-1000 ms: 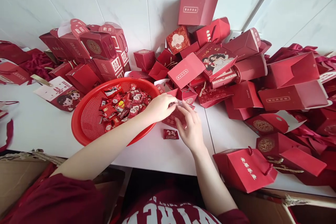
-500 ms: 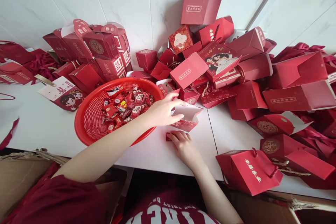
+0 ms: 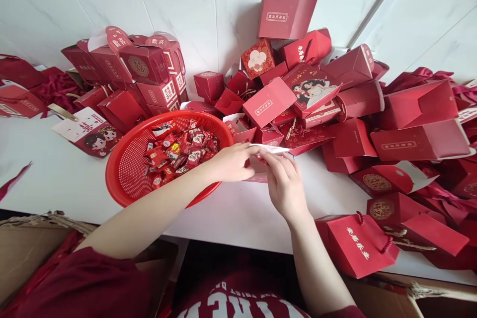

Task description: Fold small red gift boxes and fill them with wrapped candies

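In the middle of the table stands a small red paper gift box point(image 3: 260, 177) with a white inner flap, its mouth facing up and partly covered by my hands. My left hand point(image 3: 234, 163) is closed on the box's left edge, thumb in front and fingers behind. Bent over the mouth and right side is my right hand point(image 3: 286, 184), its fingers pressed together. A bit of red shows by those fingertips, but what they hold is mostly hidden. Under my left forearm sits a red plastic basket point(image 3: 124, 171) with many red wrapped candies point(image 3: 194, 154).
Behind and to the right lies a heap of red gift boxes point(image 3: 357, 136). More boxes point(image 3: 145, 67) are stacked at the back left against the tiled wall point(image 3: 182, 0). A corded red box point(image 3: 359, 246) stands at the front right edge. Cardboard cartons point(image 3: 30, 253) flank me below the table.
My right hand has risen from the small red piece on the table to the gift box's mouth. That piece no longer shows on the table. My left hand stays at the box.
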`<state>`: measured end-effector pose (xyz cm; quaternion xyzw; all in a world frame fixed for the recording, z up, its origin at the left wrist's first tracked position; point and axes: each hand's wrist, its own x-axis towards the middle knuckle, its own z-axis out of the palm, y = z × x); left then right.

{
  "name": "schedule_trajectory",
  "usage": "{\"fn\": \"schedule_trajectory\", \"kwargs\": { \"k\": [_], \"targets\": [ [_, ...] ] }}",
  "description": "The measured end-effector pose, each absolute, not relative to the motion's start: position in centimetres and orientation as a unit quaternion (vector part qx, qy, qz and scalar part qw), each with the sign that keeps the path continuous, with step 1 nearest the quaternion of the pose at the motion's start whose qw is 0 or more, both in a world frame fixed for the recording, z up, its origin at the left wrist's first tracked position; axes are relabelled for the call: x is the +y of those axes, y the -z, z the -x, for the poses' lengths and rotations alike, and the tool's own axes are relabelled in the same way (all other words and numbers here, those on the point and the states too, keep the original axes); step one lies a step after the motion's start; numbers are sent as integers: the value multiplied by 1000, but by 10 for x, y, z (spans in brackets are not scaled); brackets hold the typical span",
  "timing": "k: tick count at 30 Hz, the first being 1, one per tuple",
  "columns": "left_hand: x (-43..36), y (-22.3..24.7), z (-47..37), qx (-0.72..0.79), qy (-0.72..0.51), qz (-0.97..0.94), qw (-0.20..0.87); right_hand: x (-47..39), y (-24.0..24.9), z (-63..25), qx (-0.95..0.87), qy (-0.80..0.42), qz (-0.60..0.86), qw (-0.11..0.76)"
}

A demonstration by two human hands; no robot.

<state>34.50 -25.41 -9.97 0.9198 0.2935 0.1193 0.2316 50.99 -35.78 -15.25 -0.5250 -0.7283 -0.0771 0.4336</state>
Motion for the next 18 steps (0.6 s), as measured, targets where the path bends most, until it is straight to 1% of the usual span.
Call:
{"fn": "schedule_trajectory", "kwargs": {
  "k": [3,5,8,10,12,15,18],
  "targets": [
    [-250,100,-341,310,-111,-905,269,-347,156,-513,-718,35,563,407],
    [-245,100,-338,302,-115,-899,297,-343,162,-515,-717,16,561,413],
    [-236,99,-332,291,-111,-898,312,-340,172,-516,-731,-3,536,421],
    [-229,91,-324,283,-114,-898,318,-338,178,-517,-736,-5,520,432],
    [-220,79,-312,291,-144,-889,322,-337,183,-517,-735,2,513,444],
    [-199,59,-284,370,-198,-850,318,-336,191,-517,-732,11,510,452],
    [-175,52,-253,493,-191,-793,305,-336,196,-516,-726,20,506,464]
  ]
}}
